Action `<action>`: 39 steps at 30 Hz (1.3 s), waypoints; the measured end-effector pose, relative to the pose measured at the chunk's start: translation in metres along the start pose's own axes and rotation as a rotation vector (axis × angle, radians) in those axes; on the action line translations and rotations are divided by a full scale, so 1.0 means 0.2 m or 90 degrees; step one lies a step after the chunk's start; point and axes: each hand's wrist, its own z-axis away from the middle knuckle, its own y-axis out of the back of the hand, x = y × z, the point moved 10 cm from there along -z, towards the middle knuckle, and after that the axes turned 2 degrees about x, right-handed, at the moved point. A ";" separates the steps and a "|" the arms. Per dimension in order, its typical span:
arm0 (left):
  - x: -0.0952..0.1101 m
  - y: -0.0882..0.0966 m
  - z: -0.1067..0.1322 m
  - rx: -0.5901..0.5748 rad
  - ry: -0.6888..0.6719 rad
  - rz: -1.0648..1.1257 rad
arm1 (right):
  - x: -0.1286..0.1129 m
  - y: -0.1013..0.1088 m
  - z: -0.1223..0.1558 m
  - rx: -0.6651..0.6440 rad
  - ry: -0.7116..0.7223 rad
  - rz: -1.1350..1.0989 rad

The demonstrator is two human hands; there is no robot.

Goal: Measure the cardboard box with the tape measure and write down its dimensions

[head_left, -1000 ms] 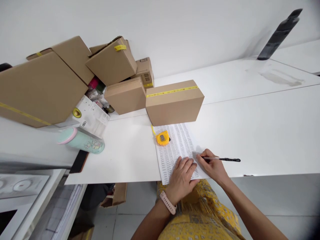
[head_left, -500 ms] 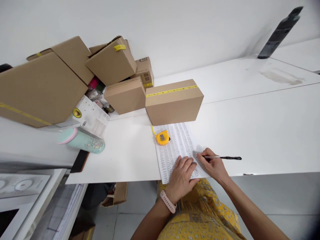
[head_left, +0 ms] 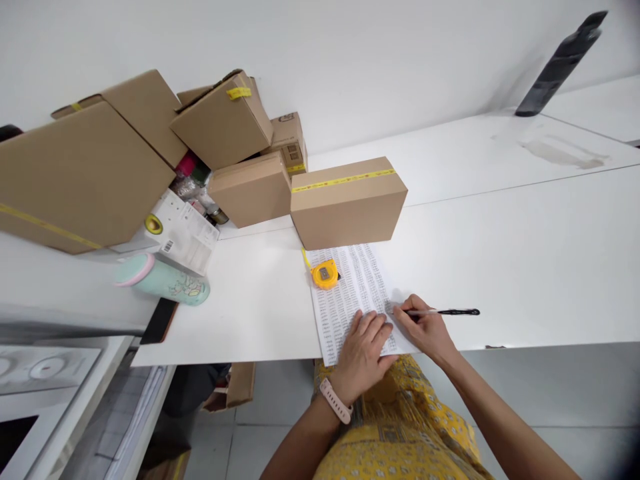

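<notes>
A sheet of paper [head_left: 333, 320] covered in columns of small print lies at the table's front edge. Flat on its lower part rests my left hand [head_left: 364, 353], fingers stretched out. My right hand [head_left: 425, 327] is closed around a pen [head_left: 457, 312], whose tip end is at the paper's right side; the pen's back end points right. On the upper left of the sheet sits a yellow tape measure [head_left: 325, 274], apart from both hands. Just behind the sheet stands a taped cardboard box [head_left: 350, 207], its front bottom edge meeting the paper's top.
Several more cardboard boxes [head_left: 225, 127] are piled at the back left. In front of them are a white printed carton [head_left: 185, 233] and a mint-green bottle [head_left: 170, 280] on its side. A dark bottle [head_left: 557, 67] stands far right on the white table [head_left: 525, 267].
The pen's back end has shifted slightly left and up in my right hand. My left hand, the paper and the tape measure stay in place.
</notes>
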 end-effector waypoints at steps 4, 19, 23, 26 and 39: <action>0.00 0.00 0.00 0.005 -0.001 0.001 | 0.00 0.01 0.00 0.002 -0.002 0.005; 0.00 0.01 -0.01 -0.001 -0.003 -0.008 | -0.01 0.01 0.00 0.011 0.013 0.006; 0.00 0.01 -0.01 0.002 -0.003 -0.002 | -0.01 0.02 0.00 0.016 0.015 0.009; 0.00 0.01 -0.01 0.007 -0.004 0.004 | -0.01 0.02 0.00 0.020 0.012 0.002; 0.00 0.01 0.00 -0.001 0.000 -0.003 | -0.03 0.04 0.01 0.048 0.000 0.000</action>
